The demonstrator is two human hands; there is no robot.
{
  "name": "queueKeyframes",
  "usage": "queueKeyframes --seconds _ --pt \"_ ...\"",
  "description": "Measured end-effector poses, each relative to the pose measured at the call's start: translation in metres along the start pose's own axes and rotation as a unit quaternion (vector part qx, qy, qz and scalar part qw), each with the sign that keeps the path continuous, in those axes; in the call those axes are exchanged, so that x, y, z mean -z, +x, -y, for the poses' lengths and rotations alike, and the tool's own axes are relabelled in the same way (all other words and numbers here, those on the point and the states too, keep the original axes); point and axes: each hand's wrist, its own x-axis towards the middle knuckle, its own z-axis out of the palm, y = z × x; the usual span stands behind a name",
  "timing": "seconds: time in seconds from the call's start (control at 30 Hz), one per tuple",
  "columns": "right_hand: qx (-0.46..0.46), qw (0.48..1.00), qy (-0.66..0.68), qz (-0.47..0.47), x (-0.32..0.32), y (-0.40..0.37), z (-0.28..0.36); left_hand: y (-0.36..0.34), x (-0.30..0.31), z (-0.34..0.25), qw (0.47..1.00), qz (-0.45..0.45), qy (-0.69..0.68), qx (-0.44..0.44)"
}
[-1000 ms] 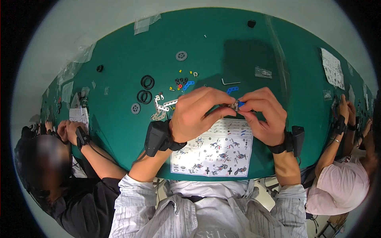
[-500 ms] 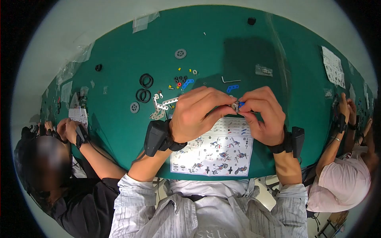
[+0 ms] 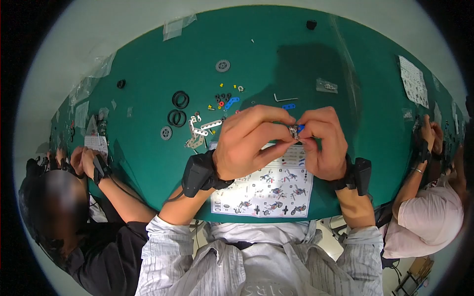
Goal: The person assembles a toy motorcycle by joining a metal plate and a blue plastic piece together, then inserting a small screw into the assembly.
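Observation:
My left hand (image 3: 249, 143) and my right hand (image 3: 326, 148) meet above the top of a printed instruction sheet (image 3: 261, 195). Between their fingertips is a small assembly of silvery metal parts (image 3: 294, 131) with a blue piece (image 3: 300, 128) at its right side. Both hands are closed in a pinch on it, and the fingers hide most of its shape. Just beyond them lie a blue perforated plate (image 3: 289, 106) and an L-shaped hex key (image 3: 285, 99). White perforated strips (image 3: 211, 125) lie left of my left hand.
Black rubber tyres (image 3: 177, 118), grey wheels (image 3: 222, 65) and small black and yellow parts (image 3: 223, 96) lie on the green table (image 3: 148, 59). A clear bag (image 3: 327, 86) is farther right. One person (image 3: 113, 237) works at my left, another (image 3: 424, 217) at my right.
Both hands keep their pinch on the small assembly. The right hand and wrist have shifted slightly left, and the whole view has moved a little.

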Motion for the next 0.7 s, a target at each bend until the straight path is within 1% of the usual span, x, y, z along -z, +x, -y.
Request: queueKeyframes --seconds 0.07,0.17,0.27,0.37,0.57,0.67,0.7 --pt "-0.001 1.0 -0.002 0.0 -0.001 0.0 0.0 -0.001 -0.001 0.0 1.0 0.007 0.0 -0.005" --pt "-0.004 1.0 -0.003 -0.002 -0.001 0.0 0.0 0.0 -0.003 0.0 1.0 -0.016 -0.014 0.0" --pt "-0.011 1.0 0.005 -0.007 0.001 0.003 0.002 0.001 0.0 0.002 1.0 0.004 -0.005 -0.003" --pt "-0.04 0.999 0.024 0.006 0.01 0.006 0.001 0.001 0.002 0.008 1.0 0.024 0.002 -0.011" --pt "-0.026 0.998 0.062 0.014 0.015 0.005 -0.005 -0.002 0.0 0.009 1.0 0.018 0.003 0.001" --pt "-0.142 0.976 0.157 -0.047 0.006 0.001 0.003 -0.004 -0.002 0.008 1.0 0.007 0.008 0.011" --pt "-0.138 0.977 0.152 -0.053 0.005 0.0 0.002 -0.005 -0.002 0.008 1.0 0.005 0.011 0.013"
